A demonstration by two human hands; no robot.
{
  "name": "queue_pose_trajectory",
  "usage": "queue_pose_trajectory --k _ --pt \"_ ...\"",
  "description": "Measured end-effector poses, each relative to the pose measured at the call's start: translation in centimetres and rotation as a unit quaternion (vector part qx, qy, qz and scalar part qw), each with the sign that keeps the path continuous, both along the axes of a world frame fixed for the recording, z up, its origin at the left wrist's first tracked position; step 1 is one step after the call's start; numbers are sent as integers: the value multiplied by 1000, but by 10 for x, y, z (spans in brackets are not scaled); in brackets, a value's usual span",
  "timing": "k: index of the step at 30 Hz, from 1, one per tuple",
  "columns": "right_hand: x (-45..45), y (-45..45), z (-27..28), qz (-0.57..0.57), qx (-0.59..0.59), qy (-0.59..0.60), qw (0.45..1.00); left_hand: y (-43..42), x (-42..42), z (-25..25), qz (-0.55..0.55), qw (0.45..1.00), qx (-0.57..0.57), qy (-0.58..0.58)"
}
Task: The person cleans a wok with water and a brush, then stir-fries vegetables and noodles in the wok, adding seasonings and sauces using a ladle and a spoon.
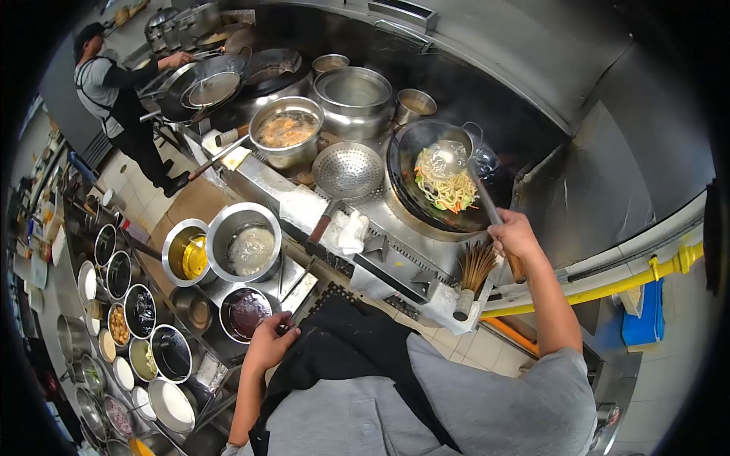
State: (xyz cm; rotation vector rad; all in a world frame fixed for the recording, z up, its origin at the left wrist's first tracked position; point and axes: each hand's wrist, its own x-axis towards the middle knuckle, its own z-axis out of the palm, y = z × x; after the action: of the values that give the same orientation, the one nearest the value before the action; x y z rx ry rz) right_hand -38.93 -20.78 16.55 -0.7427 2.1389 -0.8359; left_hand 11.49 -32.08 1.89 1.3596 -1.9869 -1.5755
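My right hand (514, 234) is closed round the wooden-ended handle of a ladle (484, 194). The ladle's round bowl is over the wok (392, 171), above noodles (450, 191) mixed with green and orange vegetable pieces. At the front of my apron, my left hand (272, 342) has its fingers curled around something small and dark that I cannot make out. Just beyond it stands a metal pot of dark red liquid (248, 311).
A perforated strainer (348, 170) lies left of the wok, near a pot of orange food pieces in liquid (286, 129) and a large water pot (353, 91). A bamboo brush (474, 270) stands at the stove's front edge. Several ingredient containers (141, 310) fill the left counter. Another person (114, 95) works at the far stove.
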Motion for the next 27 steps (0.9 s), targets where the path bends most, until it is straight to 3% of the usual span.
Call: queue_pose_trajectory --k 1,2,3,6,10,11,12,14,16,19,21,27 --pt "-18 9 -6 31 -17 218 975 2 -4 -1 -1 1000 -2 1" --pt "-35 17 -11 60 -34 425 902 3 -7 -4 -2 1000 1 -2" --pt "-27 19 16 6 -22 384 923 5 -10 -7 -2 1000 4 -5" --pt "-18 32 58 -23 -106 432 895 8 -19 -16 -1 1000 0 -17" --pt "-34 38 49 -5 -250 451 857 15 -33 -9 0 1000 12 -16" --pt "-28 39 51 -51 -263 258 928 17 -36 -4 4 1000 15 -17" --pt "-21 39 52 -94 -264 54 958 19 -38 -1 9 1000 18 -16" --pt "-19 37 29 -133 -302 -83 940 24 -37 -4 14 1000 10 -12" --pt "-24 42 -4 -111 -229 -109 961 29 -30 -7 21 1000 2 -8" --pt "-13 50 -44 -100 -109 -53 988 35 -20 -11 4 998 -9 -66" --pt "-4 53 -54 -99 -59 -74 991 37 -18 -22 24 996 36 -84" --pt "-2 50 -86 -69 -78 -151 983 22 -60 -10 -77 992 -10 -102"
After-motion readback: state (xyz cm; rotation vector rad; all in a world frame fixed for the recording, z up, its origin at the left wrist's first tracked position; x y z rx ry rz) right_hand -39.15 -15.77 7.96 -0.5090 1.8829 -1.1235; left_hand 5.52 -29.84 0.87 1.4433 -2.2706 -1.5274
